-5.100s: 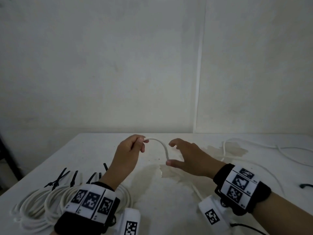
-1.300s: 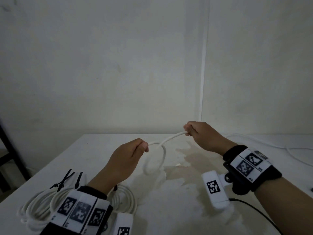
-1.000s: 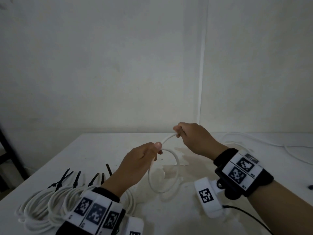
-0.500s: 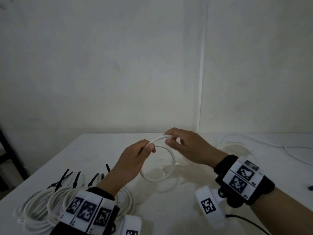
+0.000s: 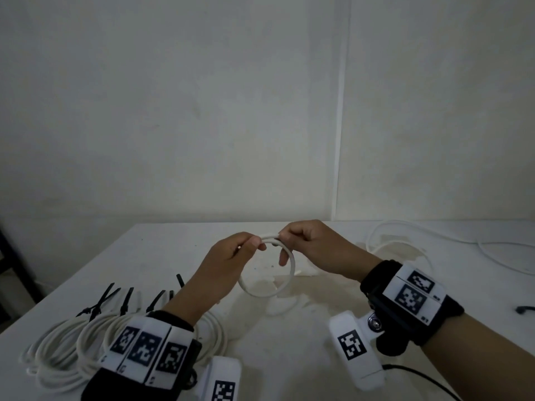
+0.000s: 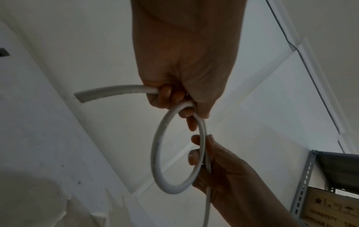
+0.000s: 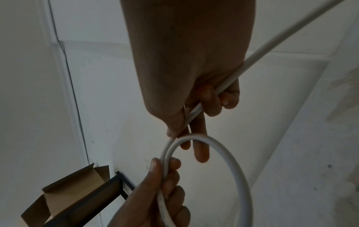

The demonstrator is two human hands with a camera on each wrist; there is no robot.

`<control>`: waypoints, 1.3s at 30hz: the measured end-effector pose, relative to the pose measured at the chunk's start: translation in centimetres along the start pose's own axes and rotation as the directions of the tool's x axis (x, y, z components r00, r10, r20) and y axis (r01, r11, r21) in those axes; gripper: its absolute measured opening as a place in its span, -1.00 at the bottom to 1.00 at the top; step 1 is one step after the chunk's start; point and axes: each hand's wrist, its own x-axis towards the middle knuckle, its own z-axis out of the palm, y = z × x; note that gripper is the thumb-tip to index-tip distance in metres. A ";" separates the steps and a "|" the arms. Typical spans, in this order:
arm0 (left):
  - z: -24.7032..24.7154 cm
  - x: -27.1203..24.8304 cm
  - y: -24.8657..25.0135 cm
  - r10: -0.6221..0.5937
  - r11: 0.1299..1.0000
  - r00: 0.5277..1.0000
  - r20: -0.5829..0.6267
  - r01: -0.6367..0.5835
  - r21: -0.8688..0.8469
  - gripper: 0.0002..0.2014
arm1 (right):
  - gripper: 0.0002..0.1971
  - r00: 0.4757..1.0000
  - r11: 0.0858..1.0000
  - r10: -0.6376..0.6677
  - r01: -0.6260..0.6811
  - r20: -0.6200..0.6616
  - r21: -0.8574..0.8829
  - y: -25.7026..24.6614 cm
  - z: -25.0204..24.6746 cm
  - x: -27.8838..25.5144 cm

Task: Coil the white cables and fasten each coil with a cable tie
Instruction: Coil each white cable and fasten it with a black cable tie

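1. A white cable (image 5: 285, 280) is held in the air between both hands, in one loop above the table (image 5: 289, 357).
2. The loop top is pinched by the left hand (image 5: 231, 257).
3. The same cable is grasped just beside it by the right hand (image 5: 312, 247).
4. Tied coils (image 5: 66, 342) lie near the left wrist.

Both hands are raised close together, left hand (image 5: 231, 257) and right hand (image 5: 311, 244) with fingers curled, pinching.

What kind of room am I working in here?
Probably a storeroom or workshop corner, not a home. The white table stands against bare walls, a slotted metal shelving upright with a printed carton shows beside it, and finished cable coils with black cable ties lie stacked.
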 end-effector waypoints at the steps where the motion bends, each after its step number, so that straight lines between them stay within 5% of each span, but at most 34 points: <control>1: 0.1 0.0 -0.1 0.002 1.000 1.000 0.005 -0.002 0.008 -0.72 | -0.69 1.000 1.000 0.008 -0.008 -0.007 0.019 0.0 0.0 0.0; 10: -1.3 -0.4 -0.6 -0.141 0.990 0.989 0.048 0.140 0.034 -0.81 | -0.69 0.993 0.992 0.043 -0.056 -0.111 -0.115 1.3 -0.1 0.1; 14: -1.5 -0.7 0.1 -0.346 0.904 0.921 0.180 0.378 -0.198 -0.72 | -0.67 0.976 0.982 0.062 -0.096 -0.207 -0.162 1.7 0.2 0.1; 19: -2.9 -1.4 0.0 -0.361 0.820 0.898 0.253 0.435 -0.373 -0.86 | -0.67 0.961 0.977 0.081 -0.130 -0.264 -0.172 1.9 0.2 0.0; 23: -1.4 -1.8 0.0 -0.342 0.768 0.914 0.218 0.406 -0.496 -0.96 | -0.67 0.954 0.984 0.063 -0.108 -0.294 -0.139 1.5 0.4 0.0; 30: 1.7 -2.0 0.7 -0.317 0.746 0.946 0.063 0.290 -0.599 -0.79 | -0.72 0.950 0.993 0.033 -0.068 -0.309 -0.101 1.4 0.8 -0.6; 35: 1.7 -1.6 -0.1 -0.199 0.948 0.971 -0.131 0.156 -0.278 -0.84 | -0.77 0.960 0.998 0.057 -0.063 -0.273 -0.014 0.7 0.5 -1.0; 39: 1.9 -1.1 -0.4 -0.087 0.994 0.961 -0.262 0.068 -0.083 -0.82 | -0.78 0.971 0.996 0.090 -0.088 -0.222 0.020 0.2 0.8 -1.0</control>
